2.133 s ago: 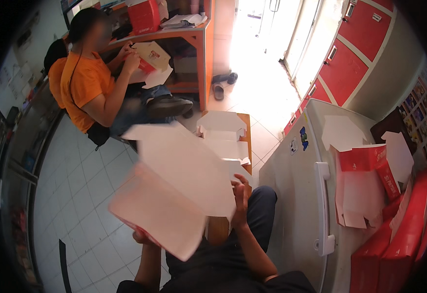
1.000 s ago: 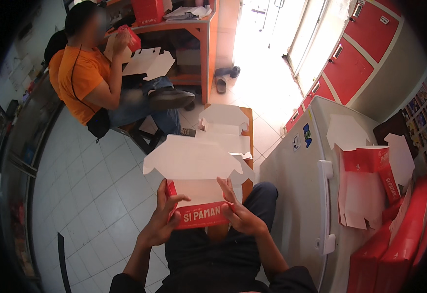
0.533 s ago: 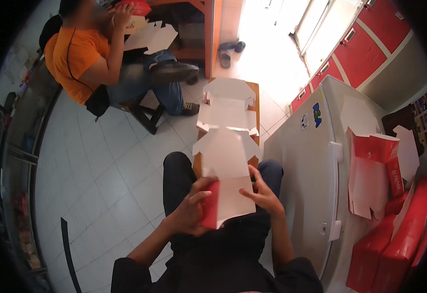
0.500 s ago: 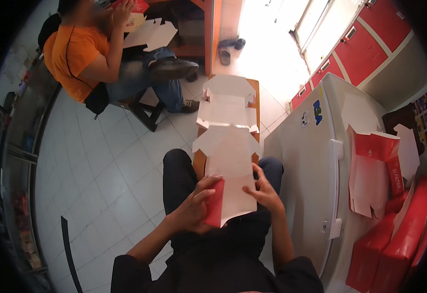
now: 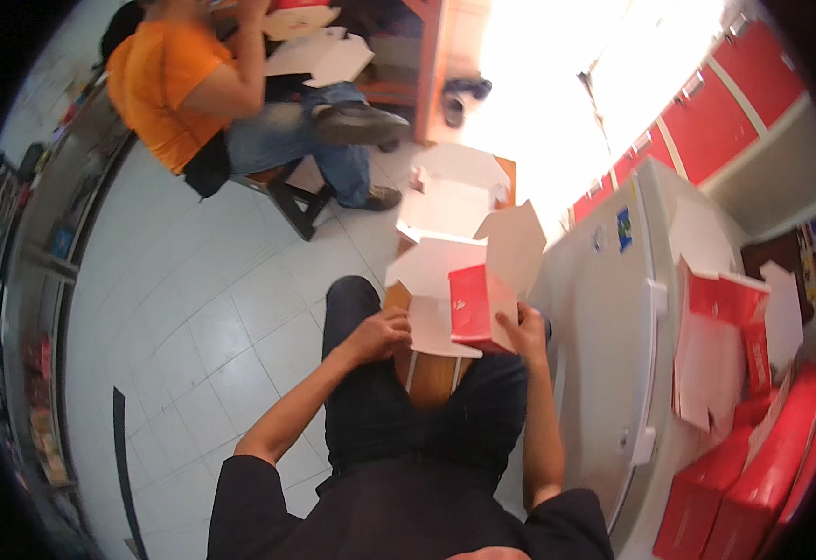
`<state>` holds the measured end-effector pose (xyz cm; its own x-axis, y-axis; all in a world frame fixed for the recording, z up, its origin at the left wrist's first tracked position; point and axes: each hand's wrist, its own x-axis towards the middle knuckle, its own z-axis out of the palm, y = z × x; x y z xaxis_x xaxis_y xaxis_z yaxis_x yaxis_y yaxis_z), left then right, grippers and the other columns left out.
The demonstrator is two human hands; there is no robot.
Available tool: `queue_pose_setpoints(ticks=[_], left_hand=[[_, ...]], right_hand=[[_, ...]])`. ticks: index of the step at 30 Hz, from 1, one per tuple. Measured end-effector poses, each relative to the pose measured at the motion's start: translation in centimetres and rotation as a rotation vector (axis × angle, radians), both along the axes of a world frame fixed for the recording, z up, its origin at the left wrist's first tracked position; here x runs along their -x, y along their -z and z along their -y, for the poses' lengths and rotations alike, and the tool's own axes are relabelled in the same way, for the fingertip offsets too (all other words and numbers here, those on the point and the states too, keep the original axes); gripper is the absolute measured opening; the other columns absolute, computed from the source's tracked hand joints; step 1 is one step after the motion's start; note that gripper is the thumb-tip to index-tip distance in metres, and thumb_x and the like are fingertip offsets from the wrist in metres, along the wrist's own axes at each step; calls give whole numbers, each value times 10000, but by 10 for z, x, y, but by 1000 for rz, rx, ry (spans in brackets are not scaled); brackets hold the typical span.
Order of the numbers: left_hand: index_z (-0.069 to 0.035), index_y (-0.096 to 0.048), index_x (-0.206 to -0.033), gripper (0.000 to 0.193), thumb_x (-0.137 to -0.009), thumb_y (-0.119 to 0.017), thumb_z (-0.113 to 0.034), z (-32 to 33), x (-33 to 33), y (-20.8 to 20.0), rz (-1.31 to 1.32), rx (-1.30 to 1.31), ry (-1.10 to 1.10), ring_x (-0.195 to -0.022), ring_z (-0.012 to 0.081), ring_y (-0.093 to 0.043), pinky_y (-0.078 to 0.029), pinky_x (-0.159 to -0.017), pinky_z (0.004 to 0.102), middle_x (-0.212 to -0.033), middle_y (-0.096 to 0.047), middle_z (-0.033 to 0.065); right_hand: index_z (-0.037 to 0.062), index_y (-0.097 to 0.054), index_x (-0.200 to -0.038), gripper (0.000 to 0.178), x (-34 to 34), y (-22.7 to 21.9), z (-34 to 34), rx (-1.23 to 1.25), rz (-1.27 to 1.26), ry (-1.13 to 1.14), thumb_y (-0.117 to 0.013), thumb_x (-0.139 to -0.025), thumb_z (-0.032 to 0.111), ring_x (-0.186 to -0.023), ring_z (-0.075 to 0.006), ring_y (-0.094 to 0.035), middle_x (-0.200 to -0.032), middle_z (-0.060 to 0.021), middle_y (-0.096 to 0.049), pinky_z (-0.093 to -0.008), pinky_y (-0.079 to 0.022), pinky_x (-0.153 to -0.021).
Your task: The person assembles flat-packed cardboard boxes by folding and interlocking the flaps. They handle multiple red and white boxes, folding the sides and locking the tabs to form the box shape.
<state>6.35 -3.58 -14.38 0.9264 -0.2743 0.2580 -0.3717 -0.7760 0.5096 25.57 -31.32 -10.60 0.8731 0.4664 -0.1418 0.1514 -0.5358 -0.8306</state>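
Observation:
A partly folded cardboard box (image 5: 431,322), white inside and red outside, lies over a wooden bench (image 5: 434,378) between my knees. Its right side stands bent up, turning a red outer panel (image 5: 470,303) into view, with a white flap (image 5: 517,245) rising beyond. My left hand (image 5: 378,338) is closed at the box's left edge, fingertips pinching the board. On the opposite side, my right hand (image 5: 525,334) grips the raised panel between thumb and fingers. Farther along the bench lies more white unfolded board (image 5: 454,182); whether it joins the box I cannot tell.
A pale fridge (image 5: 604,355) stands close on my right. Beyond it are an opened red-and-white box (image 5: 720,327) and red packages (image 5: 753,476). At the far left a co-worker in an orange shirt (image 5: 165,79) sits on a stool, holding similar board. Red cabinets (image 5: 702,126) line the far right.
My hands have moved apart and farther from my body. The box's right side has been bent up and now shows its red outside. The view has shifted slightly.

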Motion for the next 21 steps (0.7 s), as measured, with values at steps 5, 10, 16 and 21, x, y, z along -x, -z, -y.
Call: queue_pose_setpoints(ticks=[5,10,16,21], left_hand=[[-117,-683,-912,155,-760,-656,-130,8,-3,6,145,5,-28,-1141,266,-571,-510,-919,372,-1046,-636,65],[-99,-664,-1033,250,-810,-601,-191,25,-4,41,117,-119,-212,-1180,261,-545,-486,-944,381,-1147,-615,78],[-140,-682,-1039,299,-778,-654,-284,45,-14,17,297,-116,-267,-1150,245,-549,-487,-932,376,-1153,-610,23],[-138,-713,-976,245,-782,-675,-283,39,-13,22,155,-192,-296,-1143,223,-561,-506,-928,372,-1052,-648,-4]], right_hand=[[-19,-674,-1025,286,3,12,-42,-25,168,-171,-712,-769,104,-840,-287,-685,-885,-188,-702,-363,-521,-741],[-27,-649,-1005,271,-4,9,-55,226,376,-169,-710,-755,60,-917,-416,-657,-925,-255,-678,-451,-521,-791],[-37,-607,-1051,310,-22,2,-57,325,439,-147,-687,-754,7,-959,-446,-624,-1006,-272,-646,-491,-499,-822],[2,-614,-1066,324,-36,3,-59,378,425,-165,-702,-758,51,-945,-430,-635,-974,-245,-662,-484,-501,-817]])
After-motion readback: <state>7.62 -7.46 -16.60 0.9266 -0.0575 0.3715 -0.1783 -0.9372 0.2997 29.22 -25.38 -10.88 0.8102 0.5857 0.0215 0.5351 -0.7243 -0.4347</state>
